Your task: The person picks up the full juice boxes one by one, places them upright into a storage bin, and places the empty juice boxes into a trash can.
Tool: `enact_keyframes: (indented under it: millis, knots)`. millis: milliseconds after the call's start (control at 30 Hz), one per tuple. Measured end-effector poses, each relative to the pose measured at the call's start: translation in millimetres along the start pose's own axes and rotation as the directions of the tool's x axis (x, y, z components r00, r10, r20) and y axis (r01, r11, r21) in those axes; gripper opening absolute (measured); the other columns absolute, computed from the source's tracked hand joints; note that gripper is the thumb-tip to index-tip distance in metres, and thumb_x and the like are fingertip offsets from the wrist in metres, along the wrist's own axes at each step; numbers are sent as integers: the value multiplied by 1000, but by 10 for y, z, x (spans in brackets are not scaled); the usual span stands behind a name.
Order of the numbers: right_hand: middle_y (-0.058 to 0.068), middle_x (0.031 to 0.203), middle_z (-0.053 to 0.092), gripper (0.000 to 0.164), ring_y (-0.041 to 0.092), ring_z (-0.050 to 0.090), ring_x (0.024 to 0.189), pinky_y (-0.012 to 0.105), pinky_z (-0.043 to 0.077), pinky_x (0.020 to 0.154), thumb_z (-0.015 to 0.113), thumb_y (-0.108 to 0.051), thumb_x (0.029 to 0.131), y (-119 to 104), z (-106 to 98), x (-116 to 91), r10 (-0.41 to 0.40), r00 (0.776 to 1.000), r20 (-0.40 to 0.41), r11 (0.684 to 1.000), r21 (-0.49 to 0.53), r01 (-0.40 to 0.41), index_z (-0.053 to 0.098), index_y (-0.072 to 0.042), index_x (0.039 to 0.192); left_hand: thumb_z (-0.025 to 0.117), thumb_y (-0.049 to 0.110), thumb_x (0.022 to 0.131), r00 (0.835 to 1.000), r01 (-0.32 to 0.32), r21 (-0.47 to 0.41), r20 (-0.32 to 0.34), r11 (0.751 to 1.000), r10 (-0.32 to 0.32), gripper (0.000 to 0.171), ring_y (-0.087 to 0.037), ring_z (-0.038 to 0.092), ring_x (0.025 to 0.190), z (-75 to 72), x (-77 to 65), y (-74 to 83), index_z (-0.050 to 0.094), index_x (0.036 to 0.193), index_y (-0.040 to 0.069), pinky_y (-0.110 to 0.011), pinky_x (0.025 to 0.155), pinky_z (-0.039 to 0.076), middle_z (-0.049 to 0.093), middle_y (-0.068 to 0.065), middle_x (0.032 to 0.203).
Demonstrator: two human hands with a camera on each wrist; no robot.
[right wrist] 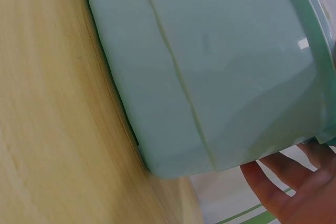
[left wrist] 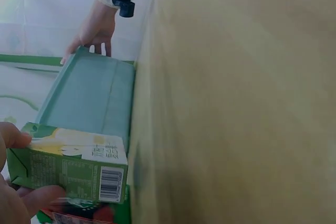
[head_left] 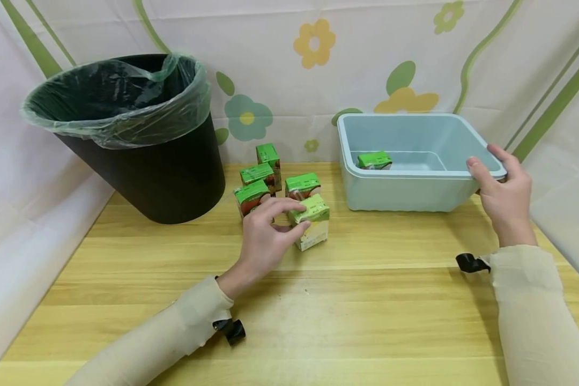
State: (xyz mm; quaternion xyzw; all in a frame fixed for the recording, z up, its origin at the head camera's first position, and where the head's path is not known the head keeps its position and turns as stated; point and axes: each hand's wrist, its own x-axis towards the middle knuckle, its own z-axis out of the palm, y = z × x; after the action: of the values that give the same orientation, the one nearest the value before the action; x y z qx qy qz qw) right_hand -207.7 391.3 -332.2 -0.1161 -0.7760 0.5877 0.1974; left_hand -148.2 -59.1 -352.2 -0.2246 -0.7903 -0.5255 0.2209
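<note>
Hanging behind everything, a white creased sheet printed with green stems and orange and teal flowers (head_left: 280, 80) meets a smooth yellow wood-grain tabletop (head_left: 366, 300). At left stands a tall, tapering black bin (head_left: 173, 182) with an oval mouth, its sheer, crinkled greenish plastic liner (head_left: 140, 123) folded over the rim. At right sits a glossy light-blue plastic tub (head_left: 400, 190), rectangular with rounded corners and a flared lip; inside, at its left end, lies one small green-topped box carton (head_left: 375, 159). The right hand (head_left: 506, 195) grips the tub's right end, thumb over the lip and fingers against the outside. Between bin and tub, the left hand (head_left: 265, 230) pinches a boxy pale-green and white carton (head_left: 316, 230) between thumb and fingers near its top; the left wrist view shows a barcode on its green side. Just behind it on the table stands a red-and-green carton (head_left: 303, 185), and close to the left stand three more smooth, block-shaped green-topped cartons (head_left: 257, 173).
</note>
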Motion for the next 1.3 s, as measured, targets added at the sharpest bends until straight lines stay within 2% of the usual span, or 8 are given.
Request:
enact_keyframes:
  millis: [133, 267, 367, 567, 800, 1000, 1100, 1300]
  knots:
    - [-16, 124, 55, 68, 0, 56, 99, 6, 54, 69, 74, -35, 100, -11, 5, -2, -3, 1000, 3, 999, -41, 3, 46, -28, 161, 91, 8, 84, 999, -36, -50, -33, 998, 34, 25, -21, 73, 100, -21, 87, 89, 82, 107, 7, -34, 71, 67, 75, -9, 111]
    - [-16, 123, 55, 67, 0, 56, 99, 6, 53, 69, 74, -35, 100, -8, 4, -4, -4, 1000, -3, 999, -49, 4, 47, -28, 161, 91, 9, 83, 997, -53, -76, -55, 996, 49, 26, -23, 71, 92, -44, 214, 204, 81, 106, 5, -24, 72, 65, 73, -10, 107]
    - [-15, 126, 55, 67, 0, 56, 99, 6, 54, 69, 74, -35, 100, 1, 2, 1, -6, 1000, -6, 999, -54, 5, 47, -28, 161, 91, 9, 83, 996, -56, -87, -70, 995, 50, 26, -24, 72, 90, -63, 336, 294, 81, 106, 4, -25, 73, 65, 72, -11, 108]
    - [-14, 133, 54, 66, -1, 56, 101, 6, 54, 70, 72, -37, 101, 7, 1, 7, -8, 1000, -11, 995, -100, 7, 46, -29, 161, 92, 10, 82, 990, -71, -117, -131, 991, 55, 27, -17, 73, 97, -98, 627, 456, 81, 106, 2, -25, 74, 65, 71, -12, 108]
    - [-15, 130, 54, 67, 0, 56, 99, 6, 54, 69, 73, -36, 100, 8, 3, 14, -11, 1000, -12, 997, -81, 10, 46, -28, 161, 93, 18, 83, 976, -93, -36, -199, 995, 84, 26, -12, 72, 95, -112, 921, 536, 83, 105, 7, -23, 76, 61, 77, -6, 108]
    - [-17, 125, 54, 67, -1, 55, 98, 5, 53, 70, 72, -37, 101, 12, -4, 9, -17, 1000, -13, 994, -111, 15, 45, -28, 162, 92, 21, 84, 981, -43, -63, -192, 997, 30, 28, -14, 73, 97, -13, 1035, 509, 83, 107, 10, -30, 94, 55, 77, -5, 114]
    - [-17, 123, 54, 68, 0, 56, 97, 6, 54, 69, 73, -36, 100, 22, -4, 6, -13, 1000, -10, 997, -83, 12, 46, -27, 162, 92, 22, 84, 982, -32, -77, -186, 997, 17, 28, -15, 74, 98, 44, 1064, 496, 83, 108, 10, -36, 102, 50, 76, -5, 115]
    - [-17, 120, 54, 68, 0, 56, 98, 6, 54, 70, 72, -37, 100, 11, -5, 13, -10, 1000, -2, 996, -89, 10, 45, -28, 162, 91, 25, 85, 986, 0, -53, -165, 999, -8, 27, -12, 73, 99, 133, 1135, 534, 84, 108, 13, -30, 107, 44, 77, -2, 114]
